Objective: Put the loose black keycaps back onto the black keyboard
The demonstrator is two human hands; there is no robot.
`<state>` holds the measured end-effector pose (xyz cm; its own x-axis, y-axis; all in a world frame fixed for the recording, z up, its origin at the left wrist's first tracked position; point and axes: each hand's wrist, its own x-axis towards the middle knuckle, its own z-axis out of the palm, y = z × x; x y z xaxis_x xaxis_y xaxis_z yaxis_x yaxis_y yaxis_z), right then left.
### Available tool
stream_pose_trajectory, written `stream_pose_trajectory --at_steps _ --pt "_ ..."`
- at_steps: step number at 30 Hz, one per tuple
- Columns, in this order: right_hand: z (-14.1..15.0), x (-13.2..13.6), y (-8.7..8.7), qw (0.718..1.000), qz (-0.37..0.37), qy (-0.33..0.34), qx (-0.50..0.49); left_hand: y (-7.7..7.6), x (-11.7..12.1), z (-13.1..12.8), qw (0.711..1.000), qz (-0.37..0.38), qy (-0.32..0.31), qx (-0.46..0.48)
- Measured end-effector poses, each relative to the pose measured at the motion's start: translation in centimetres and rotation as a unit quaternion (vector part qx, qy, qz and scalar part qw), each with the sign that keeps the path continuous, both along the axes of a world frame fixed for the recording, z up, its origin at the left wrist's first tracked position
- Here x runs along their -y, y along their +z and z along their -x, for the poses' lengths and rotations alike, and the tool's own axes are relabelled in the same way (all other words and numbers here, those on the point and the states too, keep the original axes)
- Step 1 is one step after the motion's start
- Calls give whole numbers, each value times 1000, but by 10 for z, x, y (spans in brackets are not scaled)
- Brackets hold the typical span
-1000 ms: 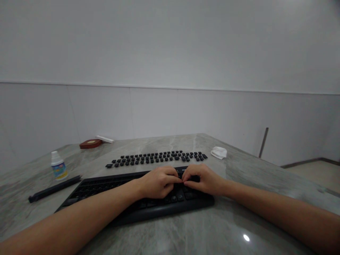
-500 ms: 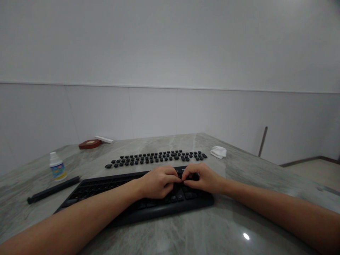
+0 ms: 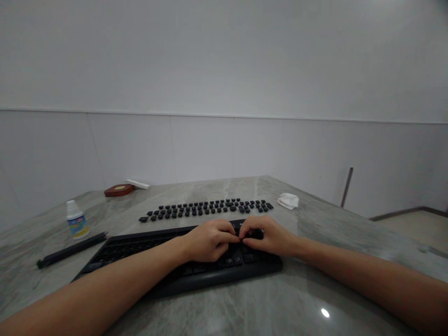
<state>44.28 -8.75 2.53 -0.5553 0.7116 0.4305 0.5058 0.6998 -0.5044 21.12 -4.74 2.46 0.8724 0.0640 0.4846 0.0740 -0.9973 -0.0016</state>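
A black keyboard [image 3: 210, 280] lies at a slant on the marbled table, partly covered by my hands and left forearm. My left hand [image 3: 212, 239] rests over its right part, thumb and forefinger pressed together. Against those fingertips, my right hand [image 3: 271, 235] is closed in a pinch. Something dark and rounded shows in the loop of the right thumb and forefinger; I cannot tell what it is. Whatever the left fingertips hold is hidden or too small to see. Beyond the keyboard, loose black keycaps [image 3: 206, 208] are laid out in rows.
On the left stand a white bottle [image 3: 77, 220] with a coloured label and, lying near it, a long black rod-like object [image 3: 72, 250]. A reddish-brown box [image 3: 119, 190] and a white strip [image 3: 137, 184] lie at the back. A crumpled white cloth or tissue [image 3: 288, 201] sits right of the keycaps.
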Motion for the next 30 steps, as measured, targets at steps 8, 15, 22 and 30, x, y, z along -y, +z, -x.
stream_pose_trajectory --at_steps 8,15,22,30 --pt "0 -1 -3 1000 -7 3 4 -2 -2 0 1000 1 2 -5" --pt "-2 -2 -3 1000 -16 3 0 0 0 0 1000 10 4 -14" --pt "-2 -5 -4 995 -59 73 -22 0 0 0 1000 8 2 -11" --pt "-3 -4 -2 992 -82 95 -22 1 1 0 1000 5 10 -19"
